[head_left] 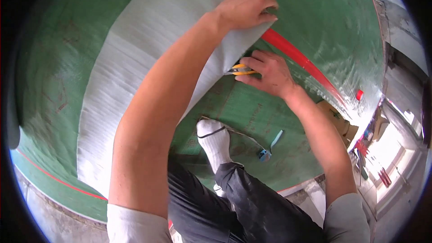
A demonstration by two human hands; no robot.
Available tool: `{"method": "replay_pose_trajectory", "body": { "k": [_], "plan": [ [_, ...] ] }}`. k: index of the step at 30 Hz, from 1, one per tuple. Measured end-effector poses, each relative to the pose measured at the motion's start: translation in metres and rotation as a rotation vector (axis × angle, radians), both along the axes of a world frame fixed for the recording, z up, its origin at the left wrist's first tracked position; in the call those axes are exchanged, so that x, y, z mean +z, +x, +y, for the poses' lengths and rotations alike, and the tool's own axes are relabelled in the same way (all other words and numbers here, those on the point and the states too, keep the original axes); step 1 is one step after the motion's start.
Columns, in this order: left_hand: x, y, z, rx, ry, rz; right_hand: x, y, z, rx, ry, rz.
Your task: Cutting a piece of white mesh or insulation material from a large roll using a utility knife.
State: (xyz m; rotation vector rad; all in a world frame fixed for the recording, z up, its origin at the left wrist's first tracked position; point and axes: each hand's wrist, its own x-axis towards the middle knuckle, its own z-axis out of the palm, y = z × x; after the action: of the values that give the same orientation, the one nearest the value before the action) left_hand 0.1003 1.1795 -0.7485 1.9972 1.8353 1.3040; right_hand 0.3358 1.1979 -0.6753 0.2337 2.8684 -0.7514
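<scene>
Green floor mat (315, 13) | left hand (246, 5) pressed flat on grey sheet (148, 54) | right hand (266, 73) just below it, gripping yellow knife (240, 69) at sheet's edge

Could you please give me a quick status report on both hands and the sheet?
Left hand pressing grey sheet flat on green mat. Right hand gripping yellow knife at sheet edge. Socked foot and blue tool nearby, clear of the cut.

Left hand (246, 6) pins grey sheet (148, 63); right hand (265, 73) grips yellow knife (239, 69).
</scene>
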Motion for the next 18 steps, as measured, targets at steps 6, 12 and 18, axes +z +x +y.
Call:
{"method": "replay_pose_trajectory", "body": {
  "k": [6, 12, 18],
  "plan": [
    [0.069, 0.004, -0.145, -0.007, -0.157, 0.041, 0.012, -0.003, 0.011, 0.084, 0.053, -0.021],
    [0.018, -0.002, -0.200, -0.107, -0.407, 0.165, 0.010, -0.008, 0.003, 0.085, 0.044, 0.031],
    [0.016, 0.002, -0.197, -0.095, -0.390, 0.250, 0.017, 0.005, 0.020, 0.096, 0.094, -0.009]
  ]
}}
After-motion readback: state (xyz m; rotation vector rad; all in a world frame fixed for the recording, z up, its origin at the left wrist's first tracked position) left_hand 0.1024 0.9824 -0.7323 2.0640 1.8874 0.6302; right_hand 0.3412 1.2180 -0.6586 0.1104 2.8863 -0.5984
